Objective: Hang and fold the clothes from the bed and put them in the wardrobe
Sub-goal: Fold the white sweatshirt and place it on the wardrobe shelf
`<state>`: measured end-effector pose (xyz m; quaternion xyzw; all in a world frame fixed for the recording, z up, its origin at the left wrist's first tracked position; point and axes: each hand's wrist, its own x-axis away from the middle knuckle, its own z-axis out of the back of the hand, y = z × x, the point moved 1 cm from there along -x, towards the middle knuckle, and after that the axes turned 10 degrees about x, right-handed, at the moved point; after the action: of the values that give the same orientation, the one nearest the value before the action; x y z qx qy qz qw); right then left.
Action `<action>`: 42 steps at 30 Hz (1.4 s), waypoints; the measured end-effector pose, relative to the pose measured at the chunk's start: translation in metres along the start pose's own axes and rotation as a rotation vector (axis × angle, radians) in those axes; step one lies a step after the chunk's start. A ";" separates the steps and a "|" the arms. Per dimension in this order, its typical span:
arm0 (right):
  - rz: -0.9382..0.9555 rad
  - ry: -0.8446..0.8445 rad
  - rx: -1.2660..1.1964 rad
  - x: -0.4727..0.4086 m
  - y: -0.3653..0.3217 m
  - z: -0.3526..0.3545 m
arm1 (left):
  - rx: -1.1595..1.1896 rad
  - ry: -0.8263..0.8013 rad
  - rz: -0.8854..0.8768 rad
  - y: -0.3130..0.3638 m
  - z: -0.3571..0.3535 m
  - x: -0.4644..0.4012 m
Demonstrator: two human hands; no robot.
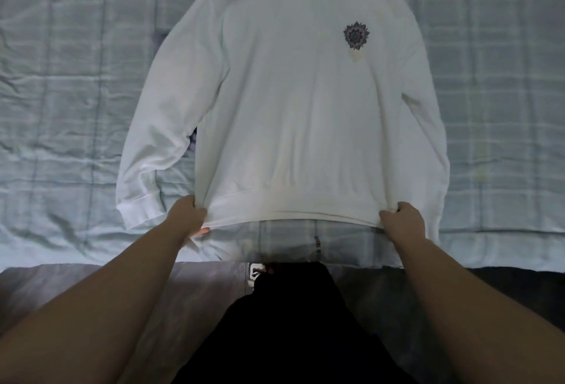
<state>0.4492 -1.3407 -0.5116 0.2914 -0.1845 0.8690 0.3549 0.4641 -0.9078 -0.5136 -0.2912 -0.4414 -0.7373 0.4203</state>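
- While it lies spread front-up on the bed [61, 84], the white sweatshirt [284, 114] has its neck at the far side and its hem at the near edge, closest to the person.
- The left hand [188, 215] is closed on the hem's left corner, fingers curled over the top of the cloth and the thumb tucked beneath, so that the corner is pinched and lifted slightly off the bedding.
- The right hand [403, 221] is closed in the same way on the hem's right corner, knuckles up, with the cloth gathered under its fingers.
- Between the two hands the hem runs taut in a shallow curve, and a strip of the pale checked bedcover shows just below it.
- The left sleeve [153, 145] lies out beside the body of the garment, angled down, its ribbed cuff just beside the left hand and not touching it.
- The right sleeve [428, 127] lies close along the garment's side, reaching down past the right hand.
- A dark round flower-like emblem [356, 34] sits on the chest, toward the right-hand side, well apart from both hands.
- Both forearms reach forward from the bottom of the view, with dark clothing [290, 328] between them at the bed's near edge.
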 end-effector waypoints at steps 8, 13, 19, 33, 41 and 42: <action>-0.029 0.101 -0.143 0.021 0.015 0.030 | -0.119 0.150 -0.088 0.032 -0.002 0.034; -0.084 0.151 -0.167 0.020 0.056 0.058 | -0.117 0.066 -0.266 0.072 -0.029 0.063; -0.101 -0.075 -0.281 -0.021 0.081 0.055 | -0.063 -0.121 -0.420 0.125 -0.139 0.094; 0.223 -0.108 -0.360 -0.130 0.163 0.225 | -0.346 -0.242 -0.560 0.260 -0.373 0.172; 0.658 0.639 -0.081 -0.194 0.193 0.321 | -0.246 -0.214 -0.699 0.328 -0.457 0.186; 0.739 0.705 0.017 -0.205 0.200 0.316 | -0.224 -0.217 -0.706 0.332 -0.464 0.185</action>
<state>0.5422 -1.7478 -0.4242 -0.1011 -0.1372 0.9834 0.0623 0.6402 -1.4762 -0.4353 -0.2416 -0.4731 -0.8453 0.0569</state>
